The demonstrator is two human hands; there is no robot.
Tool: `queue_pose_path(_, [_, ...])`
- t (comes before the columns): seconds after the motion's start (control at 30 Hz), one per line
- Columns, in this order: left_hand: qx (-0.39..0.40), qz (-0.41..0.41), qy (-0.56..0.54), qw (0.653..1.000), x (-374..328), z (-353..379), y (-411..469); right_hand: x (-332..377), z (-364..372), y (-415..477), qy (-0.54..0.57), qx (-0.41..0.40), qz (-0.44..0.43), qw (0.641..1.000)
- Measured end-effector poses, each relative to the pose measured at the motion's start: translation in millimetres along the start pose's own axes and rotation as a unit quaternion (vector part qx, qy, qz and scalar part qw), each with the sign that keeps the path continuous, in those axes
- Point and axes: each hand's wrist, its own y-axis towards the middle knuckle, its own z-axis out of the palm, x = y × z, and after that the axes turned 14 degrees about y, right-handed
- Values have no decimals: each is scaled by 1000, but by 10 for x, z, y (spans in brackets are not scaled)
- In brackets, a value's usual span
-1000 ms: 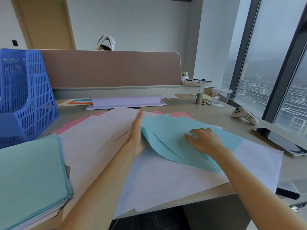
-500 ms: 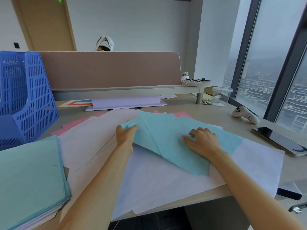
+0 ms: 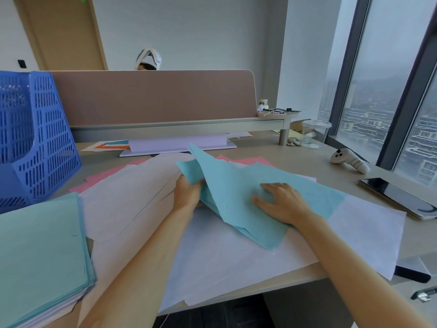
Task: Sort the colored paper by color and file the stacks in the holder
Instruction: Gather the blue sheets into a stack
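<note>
Light-blue paper sheets lie fanned at the centre of the worktop, on top of a wide spread of white sheets.

Your left hand grips the left edge of the fan. Its fingers are curled round the paper, and that edge stands lifted off the white layer, with one corner pointing up toward the partition.

Your right hand rests palm-down on the right part of the same blue sheets. Its fingers are straight and slightly spread, pressing the paper flat.

Pink sheets show from under the white ones at the far side, both left and right of the blue fan.

A squared stack with a pale green top sheet sits at the near left corner, with blue and white edges visible beneath it. The blue mesh holder stands upright at the far left, behind that stack.

A white handheld controller lies at the right, near the window. The print on its grip is too small to read reliably. A dark-screened tablet lies nearer to you, beside the white sheets.
</note>
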Motion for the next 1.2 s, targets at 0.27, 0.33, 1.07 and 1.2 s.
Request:
queue_pose_path(0.27, [100,-121,-40,987,123,71,185,-112,-11,-4,-52,48,46,996])
queue_pose_path(0.33, [93,-66,-6,993,24,86,46,-88,-41,3,-39,28,34,998])
queue_pose_path(1.07, [173,-92,-11,981,-244,64,-63,-106,-125,-2,-66,78,116,988])
queue_pose_path(1.2, [145,-120,-50,981,-323,153,-52,-54,-285,17,-79,68,124,987])
